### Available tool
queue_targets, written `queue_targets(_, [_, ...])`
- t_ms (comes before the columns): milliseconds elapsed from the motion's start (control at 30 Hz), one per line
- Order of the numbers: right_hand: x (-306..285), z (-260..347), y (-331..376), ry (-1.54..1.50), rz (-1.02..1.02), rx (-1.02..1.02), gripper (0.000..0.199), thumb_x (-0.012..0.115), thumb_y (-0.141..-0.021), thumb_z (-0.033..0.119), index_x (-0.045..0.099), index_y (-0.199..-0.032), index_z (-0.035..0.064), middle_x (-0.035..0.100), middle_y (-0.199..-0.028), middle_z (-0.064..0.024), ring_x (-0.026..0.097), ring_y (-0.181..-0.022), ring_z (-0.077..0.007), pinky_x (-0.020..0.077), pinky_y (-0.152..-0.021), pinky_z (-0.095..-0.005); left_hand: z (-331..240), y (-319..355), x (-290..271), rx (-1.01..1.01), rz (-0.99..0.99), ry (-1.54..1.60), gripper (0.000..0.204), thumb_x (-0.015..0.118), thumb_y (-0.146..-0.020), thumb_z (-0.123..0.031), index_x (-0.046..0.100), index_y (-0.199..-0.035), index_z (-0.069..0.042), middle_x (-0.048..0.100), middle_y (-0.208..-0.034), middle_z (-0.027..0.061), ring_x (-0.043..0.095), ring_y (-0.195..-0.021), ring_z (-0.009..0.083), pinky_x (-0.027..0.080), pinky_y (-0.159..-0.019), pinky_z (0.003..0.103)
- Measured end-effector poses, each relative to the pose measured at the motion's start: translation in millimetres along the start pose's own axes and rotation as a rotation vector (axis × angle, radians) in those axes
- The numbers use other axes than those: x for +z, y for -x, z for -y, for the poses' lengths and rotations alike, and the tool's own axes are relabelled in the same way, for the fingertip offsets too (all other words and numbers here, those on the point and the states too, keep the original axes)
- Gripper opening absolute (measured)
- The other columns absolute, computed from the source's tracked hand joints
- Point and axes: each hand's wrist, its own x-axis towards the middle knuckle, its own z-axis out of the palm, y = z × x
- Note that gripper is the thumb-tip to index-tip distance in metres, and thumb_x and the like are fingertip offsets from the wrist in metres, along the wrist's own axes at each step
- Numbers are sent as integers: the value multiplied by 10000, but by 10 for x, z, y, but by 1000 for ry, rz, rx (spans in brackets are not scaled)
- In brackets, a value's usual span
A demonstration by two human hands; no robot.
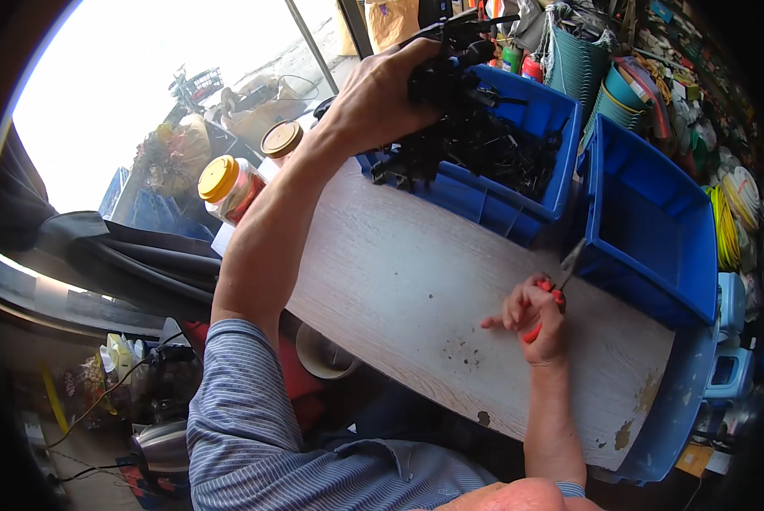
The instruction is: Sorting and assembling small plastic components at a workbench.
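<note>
The left hand (382, 94) is closed around a clump of black plastic parts (450, 85), lifted above the near blue bin (526, 192) that holds more of the same, so loose pieces would likely drop back in. The right hand (537, 317) is wrapped around the red handles of a pair of cutters (559, 285), resting on the table (416, 281) with the blades pointing up toward the empty blue bin (654, 230) just beside it, probably kept low and ready. Two jars (228, 183) with yellow and brown lids stand at the table's left edge, well apart from both hands.
</note>
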Motion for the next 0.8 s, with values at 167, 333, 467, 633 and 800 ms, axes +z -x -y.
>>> queue_targets(167, [48,-27,-22,111,0,-20,142,523,-937,266,485,-938,128,457,-658,-41,486,-589,-171,600,-670,-547,-136,533,7,-138,-191,-62,583,781,-716,-164,597,-1269,-147,658,-1046,201,682,-905,413,551,-774,468])
queue_targets(333, [77,61,3,248,96,12,137,514,-932,252,488,-944,118,470,-663,-51,495,-599,-175,603,-685,-536,-129,1016,242,-167,-428,-55,607,786,-722,-85,577,-1290,-127,641,-1086,190,679,-911,388,563,-778,438])
queue_targets(467, [133,36,3,54,-95,5,174,538,-893,237,492,-858,73,467,-671,-46,510,-622,-158,615,-689,-485,-124,1384,506,-221,-544,-45,647,798,-706,-63,551,-1301,-117,619,-1111,172,671,-934,388,567,-767,430])
queue_targets(633, [169,28,-17,7,-124,-36,147,539,-897,221,490,-863,86,471,-673,-49,504,-620,-159,608,-693,-488,-64,1634,636,-393,-405,-79,665,801,-681,-42,550,-1291,-126,575,-1212,181,643,-1008,429,555,-814,477])
queue_targets(800, [48,24,8,236,42,-6,142,504,-916,226,467,-927,90,463,-667,-47,497,-631,-161,604,-692,-502,-140,1640,584,-448,-202,-113,685,815,-691,-145,565,-1329,-164,443,-1422,244,565,-1166,447,486,-954,494])
